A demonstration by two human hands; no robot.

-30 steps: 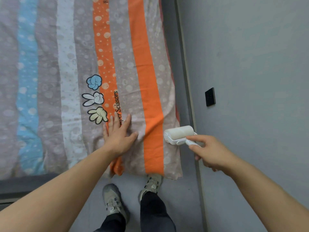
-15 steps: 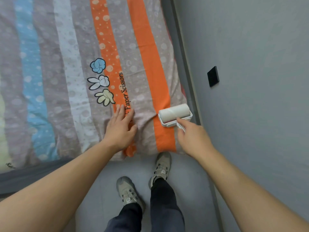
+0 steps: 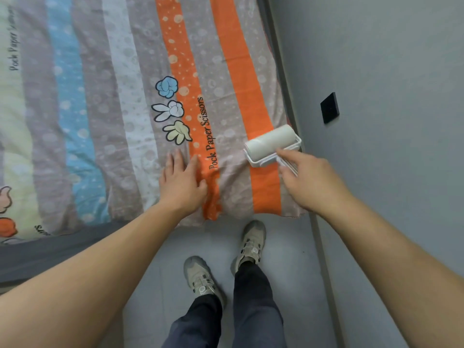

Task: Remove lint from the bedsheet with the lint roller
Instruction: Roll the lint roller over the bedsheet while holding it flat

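Has brought the lint roller (image 3: 272, 141) onto the bedsheet (image 3: 100, 96), over its right orange stripe (image 3: 265, 189) — off the near edge a second ago. Grips it in the right hand (image 3: 308, 182); pins fabric flat-fingered with the left hand (image 3: 180, 182) — stroke likely under way.

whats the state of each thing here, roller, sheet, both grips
lint roller, drum resting on the bedsheet near its right edge, handle held
bedsheet, spread on the bed, wrinkled near the front edge
left grip, open, fingers flat, pressing the bedsheet
right grip, curled round the lint roller's handle, forefinger stretched toward the drum
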